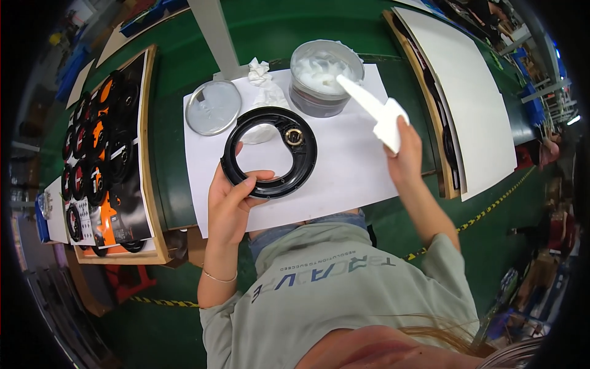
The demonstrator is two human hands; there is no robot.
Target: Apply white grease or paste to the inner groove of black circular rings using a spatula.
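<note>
My left hand [232, 200] grips the near rim of a black plastic ring [270, 152] with a small brass fitting on its far right side, holding it over a white paper sheet [344, 166]. My right hand [402, 150] holds a white plastic spatula [372, 107] by its wide handle. The spatula's tip reaches into an open round tub of white paste [326, 74] at the back of the sheet.
The tub's silver lid [213, 107] lies at the sheet's back left, next to a crumpled white tissue [263, 83]. A wooden tray [153, 203] of black and orange rings stands on the left. Stacked white boards [467, 92] lie on the right of the green table.
</note>
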